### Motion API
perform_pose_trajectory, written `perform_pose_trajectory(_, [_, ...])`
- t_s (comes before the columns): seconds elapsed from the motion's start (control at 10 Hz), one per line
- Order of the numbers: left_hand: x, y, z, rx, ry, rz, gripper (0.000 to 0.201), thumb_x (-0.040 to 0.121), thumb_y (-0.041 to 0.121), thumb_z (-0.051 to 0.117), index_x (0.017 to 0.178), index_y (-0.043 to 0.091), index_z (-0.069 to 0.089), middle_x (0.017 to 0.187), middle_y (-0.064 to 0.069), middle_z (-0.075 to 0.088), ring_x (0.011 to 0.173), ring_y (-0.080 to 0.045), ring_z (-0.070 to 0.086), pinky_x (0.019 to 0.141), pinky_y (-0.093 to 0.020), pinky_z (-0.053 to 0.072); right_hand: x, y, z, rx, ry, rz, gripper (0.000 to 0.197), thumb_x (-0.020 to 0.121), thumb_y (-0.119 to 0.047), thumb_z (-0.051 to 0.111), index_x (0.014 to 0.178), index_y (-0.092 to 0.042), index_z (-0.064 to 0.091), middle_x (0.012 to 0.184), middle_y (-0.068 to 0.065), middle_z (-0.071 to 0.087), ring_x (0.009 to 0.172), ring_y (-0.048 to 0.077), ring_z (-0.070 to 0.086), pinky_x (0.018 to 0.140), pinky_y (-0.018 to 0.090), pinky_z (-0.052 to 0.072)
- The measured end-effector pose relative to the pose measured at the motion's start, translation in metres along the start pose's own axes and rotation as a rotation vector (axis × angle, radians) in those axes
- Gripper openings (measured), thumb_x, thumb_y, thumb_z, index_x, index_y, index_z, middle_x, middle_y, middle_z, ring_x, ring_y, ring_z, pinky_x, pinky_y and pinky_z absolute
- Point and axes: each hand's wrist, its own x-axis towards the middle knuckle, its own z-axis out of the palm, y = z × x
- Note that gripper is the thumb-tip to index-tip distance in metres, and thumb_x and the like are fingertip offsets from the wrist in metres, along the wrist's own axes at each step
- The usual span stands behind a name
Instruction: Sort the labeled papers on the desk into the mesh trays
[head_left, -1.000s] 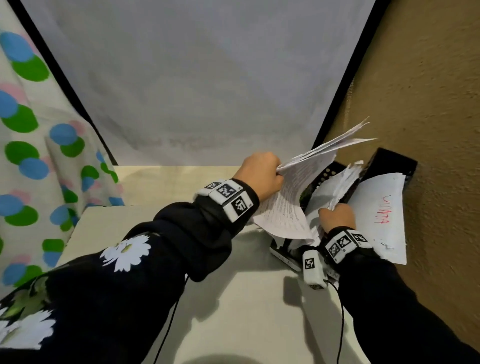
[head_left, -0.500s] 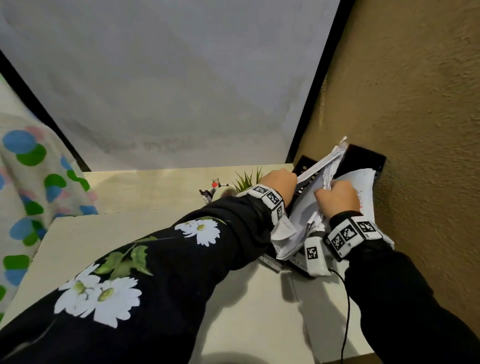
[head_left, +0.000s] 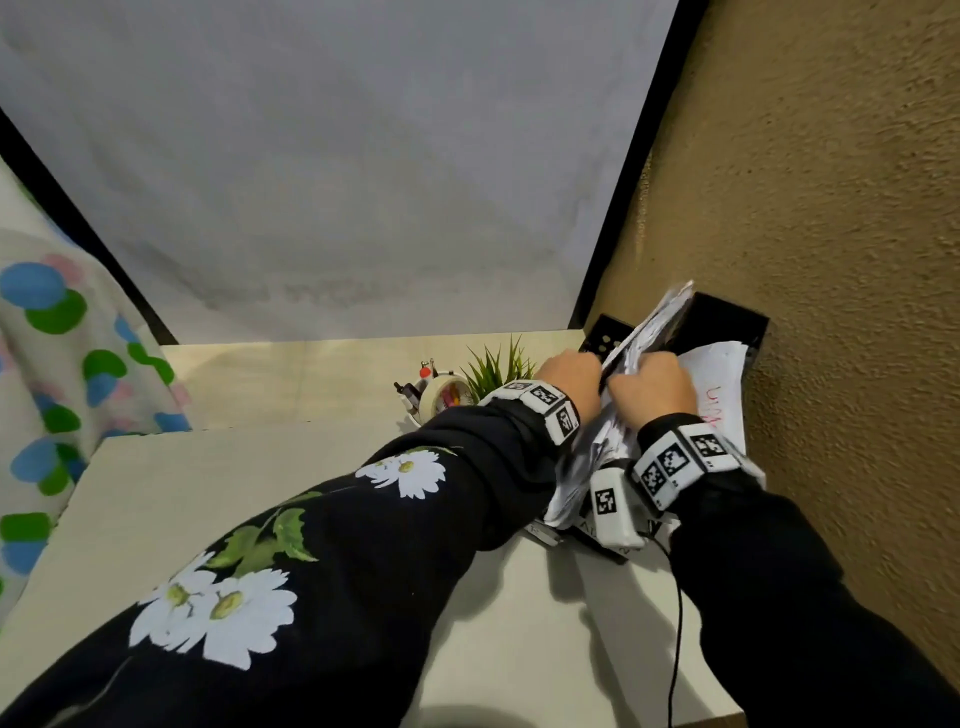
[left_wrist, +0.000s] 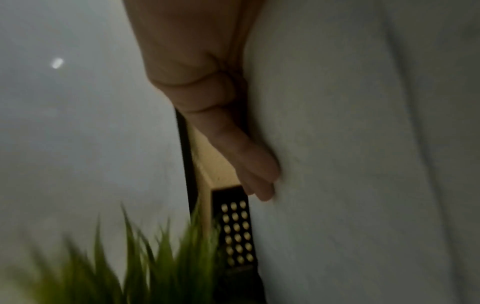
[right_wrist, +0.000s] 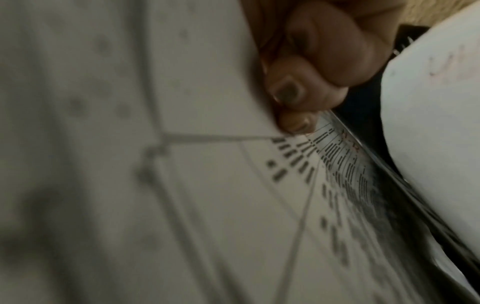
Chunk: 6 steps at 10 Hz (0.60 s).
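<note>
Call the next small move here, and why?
Probably slide the paper stack deeper into the black tray, then release. Both the left hand and right hand grip it, and its top edge sticks out above the tray.

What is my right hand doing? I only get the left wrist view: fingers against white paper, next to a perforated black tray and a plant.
Observer: The right hand grips the same stack of papers as your left; in the right wrist view its fingers curl over printed sheets.
Operator: Is anything in the trays?
Observer: A white sheet with red writing rests on the black tray by the wall, to the right of both hands.
Operator: And to the left of my left hand?
Observer: A tape roll stands on the desk.
</note>
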Motion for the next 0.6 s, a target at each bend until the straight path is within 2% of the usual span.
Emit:
perform_pose_trajectory(0.1, [0.001,-0.017,0.028,-0.186,-0.134,-0.141,0.030,0.087,0.018,0.055,0.112,0.002,0.055,0.112,-0.018,0.064,0.100,-0.034,0.063,0.079,-0.035,0.049,-0.007,0.014,0.027,-0.014,-0.092,0.027,0.028,0.079,-0.015,0.055,0.102,-0.002,0.064,0.106,0.021,0.067,0.095,0.037,0.062,0.077,0.034,0.048])
perform_pose_trajectory(0.2, [-0.002,-0.029,0.043,-0.243,-0.213,-0.140,0.050,0.082,0.021,0.062,0.123,0.003,0.042,0.116,-0.019,0.061,0.102,-0.034,0.062,0.078,-0.034,0.048,-0.019,0.023,0.043,-0.018,-0.146,0.033,0.033,0.085,-0.014,0.050,0.115,-0.006,0.058,0.118,0.021,0.062,0.106,0.037,0.058,0.081,0.032,0.043])
perform_pose_trajectory(0.3, [-0.006,-0.039,0.037,-0.270,-0.158,-0.110,0.056,0.078,0.026,0.065,0.125,0.007,0.041,0.111,-0.014,0.063,0.096,-0.030,0.063,0.071,-0.029,0.047,-0.020,0.026,0.045,0.044,-0.139,0.018,0.036,0.085,-0.021,0.052,0.118,-0.005,0.057,0.118,0.020,0.063,0.108,0.037,0.057,0.085,0.034,0.044])
perform_pose_trajectory(0.4, [-0.026,-0.047,0.022,-0.481,-0.053,-0.107,0.057,0.079,0.031,0.066,0.128,0.014,0.044,0.110,-0.006,0.062,0.089,-0.021,0.061,0.079,-0.030,0.051,-0.021,0.024,0.040,0.095,-0.105,-0.046,0.035,0.085,-0.036,0.055,0.101,-0.006,0.065,0.102,0.017,0.068,0.098,0.035,0.061,0.078,0.034,0.046])
perform_pose_trajectory(0.5, [-0.069,-0.069,0.023,-0.742,0.016,-0.129,0.043,0.083,0.026,0.064,0.123,0.019,0.050,0.110,0.001,0.059,0.091,-0.017,0.062,0.086,-0.030,0.054,-0.036,0.022,0.030,0.218,-0.181,-0.106,0.040,0.090,-0.044,0.053,0.072,-0.011,0.066,0.065,0.004,0.065,0.063,0.022,0.059,0.057,0.025,0.042])
perform_pose_trajectory(0.6, [-0.131,-0.107,0.052,-0.718,-0.022,-0.280,0.023,0.083,0.023,0.062,0.105,0.022,0.060,0.098,0.004,0.062,0.090,-0.018,0.064,0.083,-0.032,0.055,-0.066,0.033,0.024,0.228,-0.386,-0.103,0.046,0.090,-0.038,0.056,0.062,-0.003,0.065,0.036,-0.008,0.046,0.037,0.009,0.042,0.043,0.017,0.036])
